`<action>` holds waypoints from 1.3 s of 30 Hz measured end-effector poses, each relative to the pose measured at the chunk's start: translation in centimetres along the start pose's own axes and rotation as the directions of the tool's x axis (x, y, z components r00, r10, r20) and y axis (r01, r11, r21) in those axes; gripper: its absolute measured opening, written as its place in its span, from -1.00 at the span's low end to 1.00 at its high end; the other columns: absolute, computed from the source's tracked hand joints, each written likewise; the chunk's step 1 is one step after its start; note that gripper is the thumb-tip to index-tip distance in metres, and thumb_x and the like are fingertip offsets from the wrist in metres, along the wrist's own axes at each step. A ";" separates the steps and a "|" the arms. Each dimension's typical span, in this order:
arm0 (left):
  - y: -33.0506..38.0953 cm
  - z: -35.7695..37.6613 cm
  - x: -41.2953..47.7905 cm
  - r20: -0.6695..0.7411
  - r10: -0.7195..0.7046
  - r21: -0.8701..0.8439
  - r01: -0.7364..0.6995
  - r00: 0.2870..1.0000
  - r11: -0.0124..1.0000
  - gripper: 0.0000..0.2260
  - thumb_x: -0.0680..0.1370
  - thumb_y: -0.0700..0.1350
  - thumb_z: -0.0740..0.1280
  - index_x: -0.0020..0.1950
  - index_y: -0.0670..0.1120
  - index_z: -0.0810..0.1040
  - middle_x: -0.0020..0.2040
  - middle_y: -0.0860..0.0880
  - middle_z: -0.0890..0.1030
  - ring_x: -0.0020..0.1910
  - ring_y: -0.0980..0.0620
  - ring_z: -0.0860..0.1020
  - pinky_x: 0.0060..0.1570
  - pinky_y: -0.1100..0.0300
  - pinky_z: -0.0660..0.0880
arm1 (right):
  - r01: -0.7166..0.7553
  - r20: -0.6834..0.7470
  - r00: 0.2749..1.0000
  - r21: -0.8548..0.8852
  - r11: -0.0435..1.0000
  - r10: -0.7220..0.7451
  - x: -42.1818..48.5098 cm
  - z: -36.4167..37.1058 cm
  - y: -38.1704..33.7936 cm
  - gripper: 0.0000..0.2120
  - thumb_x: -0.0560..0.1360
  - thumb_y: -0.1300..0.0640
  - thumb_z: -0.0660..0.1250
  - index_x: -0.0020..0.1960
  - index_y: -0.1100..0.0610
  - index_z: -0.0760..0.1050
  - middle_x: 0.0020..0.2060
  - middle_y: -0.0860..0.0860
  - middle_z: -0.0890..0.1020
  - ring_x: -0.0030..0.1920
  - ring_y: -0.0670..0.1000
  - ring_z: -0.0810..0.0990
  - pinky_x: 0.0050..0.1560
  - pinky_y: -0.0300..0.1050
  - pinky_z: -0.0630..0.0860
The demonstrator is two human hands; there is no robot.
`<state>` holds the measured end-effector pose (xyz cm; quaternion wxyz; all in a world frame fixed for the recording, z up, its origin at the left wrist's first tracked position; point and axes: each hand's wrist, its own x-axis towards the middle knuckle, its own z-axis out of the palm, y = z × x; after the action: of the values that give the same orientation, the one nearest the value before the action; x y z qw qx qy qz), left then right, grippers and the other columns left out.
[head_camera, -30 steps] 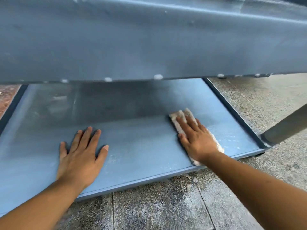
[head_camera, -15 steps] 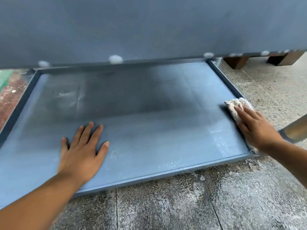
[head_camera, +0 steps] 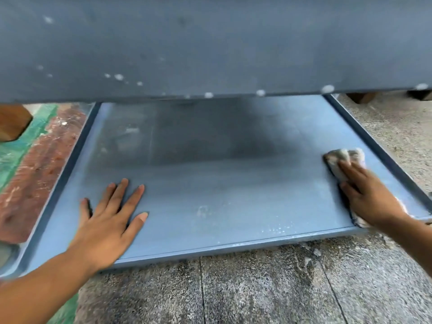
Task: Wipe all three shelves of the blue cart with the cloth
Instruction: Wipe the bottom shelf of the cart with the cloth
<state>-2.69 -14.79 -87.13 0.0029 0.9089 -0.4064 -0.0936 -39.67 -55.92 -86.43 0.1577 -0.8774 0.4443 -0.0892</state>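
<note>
The blue cart's bottom shelf (head_camera: 210, 183) lies low over the floor, with a raised rim around it. Its middle shelf (head_camera: 210, 43) fills the top of the view from below and hides the far part. My left hand (head_camera: 109, 220) rests flat on the shelf's near left, fingers spread and straight. My right hand (head_camera: 371, 197) presses a pale, crumpled cloth (head_camera: 339, 160) onto the shelf near its right rim, fingers straight on top. Part of the cloth shows beyond my fingertips and a strip under my wrist.
Grey speckled stone floor (head_camera: 257, 288) runs in front and to the right. Left of the cart lie a reddish-brown patch (head_camera: 39, 174) and green floor paint. A wooden block (head_camera: 11, 122) stands at far left, and other wooden feet (head_camera: 361, 97) behind at the right.
My right hand slid the cloth from the shelf's middle right out to the right rim, then slightly back inward. My left hand stayed planted. The view shifted left.
</note>
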 end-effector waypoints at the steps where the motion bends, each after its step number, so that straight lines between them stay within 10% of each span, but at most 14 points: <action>1: 0.0 0.1 0.0 -0.007 0.002 0.003 -0.002 1.000 1.000 -0.39 0.46 0.40 -0.36 0.51 0.34 -0.33 0.60 0.13 -0.28 0.57 0.10 -0.31 0.49 -0.23 -0.23 | 0.015 0.016 1.000 0.005 1.000 -0.015 -0.4 0.6 -1.6 -0.46 0.63 -0.07 0.21 0.59 -0.15 0.18 0.60 -0.01 0.20 0.56 0.15 0.23 0.51 0.22 0.21; 10: -0.3 0.6 0.2 -0.056 0.018 -0.064 -0.022 0.998 0.998 -0.38 0.49 0.36 -0.37 0.56 0.31 -0.18 0.62 0.13 -0.19 0.57 0.11 -0.27 0.49 -0.22 -0.21 | 0.273 0.098 0.954 0.102 0.957 -0.283 -4.8 6.8 -19.5 -0.36 0.60 0.04 0.30 0.62 -0.01 0.15 0.62 -0.01 0.13 0.60 0.12 0.09 0.49 -0.22 -0.09; 13: -0.5 0.3 0.1 -0.108 0.002 -0.206 -0.025 0.994 0.978 -0.33 0.49 0.32 -0.31 0.59 0.21 0.05 0.63 0.13 -0.02 0.59 0.15 -0.14 0.51 -0.12 -0.19 | 0.369 0.136 0.911 0.155 0.916 -0.390 -6.2 9.3 -25.3 -0.35 0.59 0.07 0.27 0.63 0.03 0.12 0.63 0.07 0.10 0.60 0.20 0.06 0.59 -0.10 -0.09; 24: -2.2 0.5 0.3 -0.241 -0.312 -0.809 -0.013 0.919 0.587 -0.43 0.53 0.14 0.01 0.55 0.07 0.25 0.59 0.10 0.19 0.55 0.17 0.13 0.53 0.16 0.02 | 0.654 0.276 0.704 0.106 0.749 -0.654 -10.1 15.8 -42.6 -0.26 0.57 0.09 0.21 0.64 0.19 -0.04 0.64 0.15 -0.05 0.62 0.05 -0.21 0.58 0.02 -0.25; 28: -2.3 0.8 0.2 -0.254 -0.258 -0.749 -0.021 0.932 0.662 -0.47 0.58 0.15 0.02 0.56 0.11 0.21 0.61 0.11 0.09 0.52 0.27 0.03 0.48 0.24 -0.03 | 0.708 0.334 0.670 -0.021 0.705 -0.663 -10.3 15.6 -42.0 -0.30 0.62 0.02 0.15 0.65 0.13 -0.11 0.64 0.10 -0.11 0.62 0.06 -0.26 0.58 0.11 -0.26; 39: -1.6 0.9 0.2 -0.111 -0.028 -0.153 0.010 0.993 0.988 -0.33 0.47 0.31 -0.14 0.59 0.18 0.07 0.63 0.00 0.00 0.60 -0.06 -0.11 0.55 -0.07 -0.14 | 0.428 0.269 0.883 -0.128 0.895 -0.384 -5.8 9.1 -23.8 -0.41 0.64 -0.17 -0.02 0.60 -0.27 -0.20 0.64 -0.01 -0.17 0.62 0.19 -0.09 0.56 0.07 -0.24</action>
<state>-1.52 -13.85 -88.14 0.0944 0.9137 -0.3886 -0.0729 -22.51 -36.25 -86.52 0.1058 -0.9661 0.2341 0.0262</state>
